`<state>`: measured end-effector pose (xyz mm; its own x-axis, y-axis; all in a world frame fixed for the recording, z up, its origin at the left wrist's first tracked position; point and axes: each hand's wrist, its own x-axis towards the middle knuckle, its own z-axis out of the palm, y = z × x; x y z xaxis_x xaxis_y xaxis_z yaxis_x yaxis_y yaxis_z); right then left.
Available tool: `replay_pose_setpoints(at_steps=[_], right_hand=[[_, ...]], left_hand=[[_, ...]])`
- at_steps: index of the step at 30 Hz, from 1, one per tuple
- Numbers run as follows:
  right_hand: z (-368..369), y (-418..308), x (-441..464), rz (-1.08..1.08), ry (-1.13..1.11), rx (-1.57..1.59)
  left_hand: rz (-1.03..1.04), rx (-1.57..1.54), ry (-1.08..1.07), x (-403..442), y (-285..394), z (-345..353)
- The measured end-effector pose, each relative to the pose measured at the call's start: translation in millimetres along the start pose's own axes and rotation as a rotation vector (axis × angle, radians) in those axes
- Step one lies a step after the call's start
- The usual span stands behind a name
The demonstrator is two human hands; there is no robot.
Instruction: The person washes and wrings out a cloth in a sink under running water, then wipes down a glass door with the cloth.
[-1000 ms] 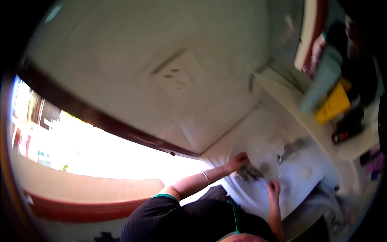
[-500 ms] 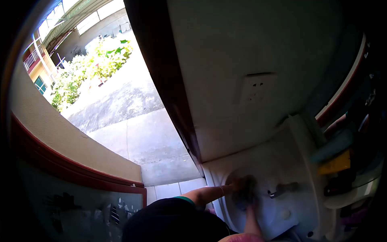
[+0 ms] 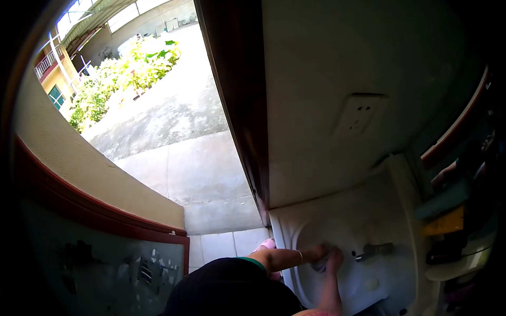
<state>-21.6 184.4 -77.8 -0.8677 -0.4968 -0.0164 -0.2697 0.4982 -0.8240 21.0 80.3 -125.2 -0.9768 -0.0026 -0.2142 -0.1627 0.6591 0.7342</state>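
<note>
A white washbasin [image 3: 363, 274] is in the lower right, with a metal tap [image 3: 373, 252] at its far side. Both hands are close together over the bowl, just in front of the tap. My left hand [image 3: 317, 254], with a thin band on the wrist, comes in from the left, its fingers closed. From below comes my right hand [image 3: 334, 257], curled against the left one. A small bunched greyish cloth [image 3: 318, 267] shows partly below my left hand; the fingers hide the rest, and its details are blurred.
A wall socket [image 3: 360, 114] sits above the basin. Right of the tap, a shelf [image 3: 448, 271] carries a yellow item [image 3: 444, 221] and dark objects. To the left, an open doorway leads to a sunlit yard with plants [image 3: 126, 73]. A pink shoe [image 3: 269, 243] shows beside the basin.
The dark bundle spread between the hands has become smaller and more tightly gathered. My right hand has moved up against my left. The view has shifted slightly.
</note>
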Motion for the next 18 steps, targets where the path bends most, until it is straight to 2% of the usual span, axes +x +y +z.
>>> replay_pose_setpoints(at_steps=[1,2,3,4,5,6,7,8,10,14,15,16,17,18], right_hand=[[-8.3,13.2,-4.4,0.024,-0.015,-0.169],[-15.0,23.3,-5.7,0.041,-0.03,-0.337],[-22.6,35.5,-11.0,-0.047,-0.017,-0.436],[-28.3,44.9,-21.1,-0.131,-0.008,-0.533],[-30.7,48.2,-29.9,-0.139,-0.024,-0.526],[-32.2,52.0,-36.9,0.072,0.112,-0.654],[-29.6,53.7,-42.7,0.295,0.254,-0.775],[-20.4,54.6,-43.0,0.297,0.254,-0.768],[7.7,46.5,-41.0,0.418,0.239,-0.243],[65.4,2.8,-25.7,0.577,0.193,0.807],[58.5,-32.8,-26.8,0.581,0.203,0.805],[37.2,-85.0,-29.1,0.405,0.018,0.669],[22.6,-110.7,-31.0,0.231,-0.162,0.526],[22.8,-104.1,-30.3,0.235,-0.152,0.522]], left_hand=[[-0.015,0.051,0.027,-6.0,9.0,-8.6],[-0.18,-0.206,0.006,-15.6,21.4,-31.7],[-0.33,-0.563,0.303,-12.2,14.9,-6.3],[-0.347,-0.563,0.311,-8.2,2.0,0.0],[-0.185,-0.486,0.351,-3.7,-12.3,2.2],[-0.02,-0.403,0.385,4.7,-33.3,6.7],[0.156,-0.082,0.258,17.2,-76.1,23.6],[0.091,-0.095,0.184,9.7,-67.3,7.9],[-0.049,-0.227,0.144,3.2,-57.4,-10.9],[-0.087,-0.259,0.126,5.9,-53.0,-13.9],[-0.084,-0.258,0.119,6.0,-52.7,-12.0],[-0.077,-0.257,0.113,7.0,-52.4,-9.4],[-0.066,-0.251,0.109,8.3,-49.6,-6.3],[-0.051,-0.239,0.113,8.1,-47.3,-4.2]])
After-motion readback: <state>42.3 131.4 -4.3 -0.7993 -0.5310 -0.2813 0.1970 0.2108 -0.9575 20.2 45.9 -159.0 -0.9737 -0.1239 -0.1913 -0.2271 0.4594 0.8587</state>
